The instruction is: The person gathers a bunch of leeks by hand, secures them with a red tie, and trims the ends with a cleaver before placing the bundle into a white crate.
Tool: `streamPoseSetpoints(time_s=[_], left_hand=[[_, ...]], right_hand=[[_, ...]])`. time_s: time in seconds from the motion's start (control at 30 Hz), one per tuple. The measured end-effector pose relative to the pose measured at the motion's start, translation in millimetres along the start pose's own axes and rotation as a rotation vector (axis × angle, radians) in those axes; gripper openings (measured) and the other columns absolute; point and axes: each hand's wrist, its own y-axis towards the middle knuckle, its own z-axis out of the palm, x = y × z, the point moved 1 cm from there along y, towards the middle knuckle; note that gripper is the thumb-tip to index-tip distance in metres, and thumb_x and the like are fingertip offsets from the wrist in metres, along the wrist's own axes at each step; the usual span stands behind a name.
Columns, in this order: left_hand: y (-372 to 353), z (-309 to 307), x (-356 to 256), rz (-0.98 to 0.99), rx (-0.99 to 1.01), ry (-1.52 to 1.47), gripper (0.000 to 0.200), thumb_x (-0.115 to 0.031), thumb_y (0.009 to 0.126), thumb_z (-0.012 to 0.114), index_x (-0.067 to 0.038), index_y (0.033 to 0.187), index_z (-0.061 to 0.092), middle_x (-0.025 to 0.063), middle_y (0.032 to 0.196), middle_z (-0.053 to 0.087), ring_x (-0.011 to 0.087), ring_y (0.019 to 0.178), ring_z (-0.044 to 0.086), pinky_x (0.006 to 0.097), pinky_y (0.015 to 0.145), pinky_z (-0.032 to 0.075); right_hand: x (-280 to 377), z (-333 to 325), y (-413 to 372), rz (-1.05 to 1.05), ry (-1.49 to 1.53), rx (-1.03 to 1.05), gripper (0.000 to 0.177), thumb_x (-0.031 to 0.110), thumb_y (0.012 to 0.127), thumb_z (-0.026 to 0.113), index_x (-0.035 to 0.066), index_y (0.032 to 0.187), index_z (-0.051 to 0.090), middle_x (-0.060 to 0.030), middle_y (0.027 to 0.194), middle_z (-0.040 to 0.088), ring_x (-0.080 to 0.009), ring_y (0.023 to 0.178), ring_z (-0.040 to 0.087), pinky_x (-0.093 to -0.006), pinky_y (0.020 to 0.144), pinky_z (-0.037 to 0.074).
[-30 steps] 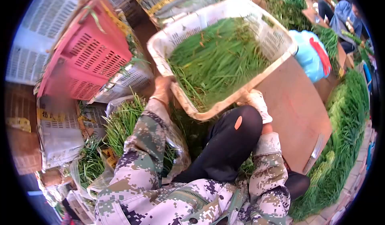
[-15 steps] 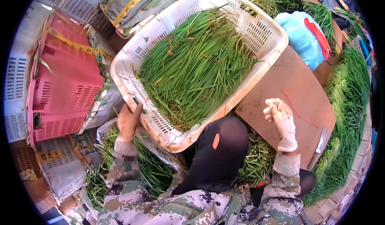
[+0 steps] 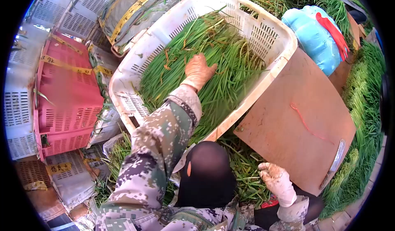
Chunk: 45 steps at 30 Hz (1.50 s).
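A large white slatted basket (image 3: 242,107) holds a thick heap of long green leafy stalks (image 3: 230,66). My left hand (image 3: 198,71) reaches into it, its fingertips down among the stalks, so what it grips is hard to see. Low on the right, my right hand (image 3: 276,179), in a pale stained glove, hangs near my knee with its fingers bent and apart, holding nothing. Beside it is a brown board (image 3: 296,120) with a red string (image 3: 303,122) lying on it.
Pink (image 3: 70,91) and white crates (image 3: 18,107) stack up on the left. A light-blue bundle (image 3: 306,35) with a red glove (image 3: 332,33) sits behind the board. Green stalks (image 3: 370,91) line the right side. Loose trimmings (image 3: 247,177) lie below the basket.
My left hand has left the basket's rim and moved right onto the stalks inside. My right hand has dropped from over the board to beside my knee.
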Motion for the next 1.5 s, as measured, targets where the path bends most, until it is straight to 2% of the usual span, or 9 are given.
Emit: streamPoseSetpoints(time_s=[0.1,0.13,0.27,0.5,0.7,0.9,1.07,1.27,1.5], left_hand=[[19,27,-12,0.005,-0.194,0.236,0.077,-0.056,0.07,0.07,0.004,0.115,0.05,0.0203,0.112,0.056,0.0332,0.107,0.054,0.0423,0.086,0.046],[27,35,-14,-0.031,-0.058,0.189,0.094,-0.061,0.068,0.07,0.007,0.126,0.041,0.0235,0.121,0.05,0.0362,0.113,0.048,0.0433,0.095,0.04],[25,79,-39,-0.114,-0.085,0.249,0.117,-0.068,0.064,0.068,0.008,0.14,0.023,0.0321,0.13,0.041,0.0421,0.121,0.04,0.0484,0.107,0.027],[-7,88,-73,-0.005,-0.138,0.306,0.102,-0.054,0.066,0.073,0.004,0.138,0.031,0.0298,0.124,0.043,0.0391,0.113,0.043,0.0487,0.099,0.033],[9,70,-70,-0.088,0.036,0.229,0.097,-0.05,0.071,0.071,0.002,0.141,0.028,0.0288,0.129,0.04,0.0381,0.115,0.044,0.0485,0.098,0.035],[21,32,-81,0.081,-0.297,0.253,0.101,-0.053,0.075,0.067,0.004,0.143,0.021,0.0296,0.138,0.034,0.0425,0.128,0.035,0.0513,0.108,0.025],[70,47,-93,0.083,-0.076,0.323,0.114,-0.064,0.07,0.066,0.006,0.145,0.015,0.0303,0.143,0.03,0.0408,0.135,0.028,0.0488,0.112,0.02],[94,70,-96,-0.042,0.059,0.488,0.118,-0.067,0.064,0.07,0.003,0.145,0.02,0.0258,0.135,0.042,0.0374,0.125,0.04,0.0462,0.105,0.03],[119,99,-99,0.112,-0.048,0.697,0.117,-0.063,0.064,0.072,0.005,0.144,0.021,0.0252,0.134,0.043,0.0373,0.125,0.04,0.0483,0.105,0.028]], right_hand=[[-9,-1,-8,-0.035,-0.037,-0.023,0.023,0.009,0.082,0.064,0.006,0.104,0.063,-0.0141,0.087,0.067,-0.0278,0.082,0.066,-0.036,0.075,0.051],[-15,1,-9,0.073,-0.006,0.018,0.024,0.011,0.082,0.064,0.005,0.105,0.063,-0.0144,0.087,0.068,-0.0297,0.083,0.066,-0.0375,0.075,0.051],[-27,2,-10,0.019,-0.073,-0.012,0.025,0.012,0.081,0.065,0.004,0.105,0.063,-0.0127,0.083,0.068,-0.0283,0.082,0.066,-0.0372,0.075,0.051],[-23,9,-5,0.062,-0.036,0.095,0.025,0.009,0.082,0.062,0.002,0.106,0.063,-0.0139,0.085,0.067,-0.0273,0.08,0.066,-0.0372,0.073,0.051],[-29,18,-6,-0.013,-0.083,0.065,0.022,0.008,0.081,0.062,0.003,0.102,0.064,-0.0134,0.086,0.067,-0.0277,0.077,0.065,-0.0355,0.07,0.052],[-14,6,-10,-0.037,-0.191,-0.017,0.024,0.015,0.081,0.063,0.005,0.103,0.064,-0.0143,0.096,0.067,-0.0333,0.085,0.063,-0.0408,0.078,0.05],[-9,-1,-7,0.055,-0.172,0.013,0.027,0.017,0.082,0.063,0.005,0.107,0.064,-0.0159,0.096,0.066,-0.0349,0.088,0.062,-0.0421,0.081,0.049],[-15,-2,-3,0.139,-0.175,0.075,0.033,0.02,0.082,0.064,0.005,0.112,0.063,-0.0174,0.092,0.066,-0.0348,0.091,0.062,-0.0429,0.083,0.049],[-20,-10,-10,-0.054,-0.278,0.032,0.029,0.017,0.087,0.06,0.007,0.114,0.059,-0.014,0.087,0.061,-0.0317,0.078,0.059,-0.0415,0.07,0.049]])
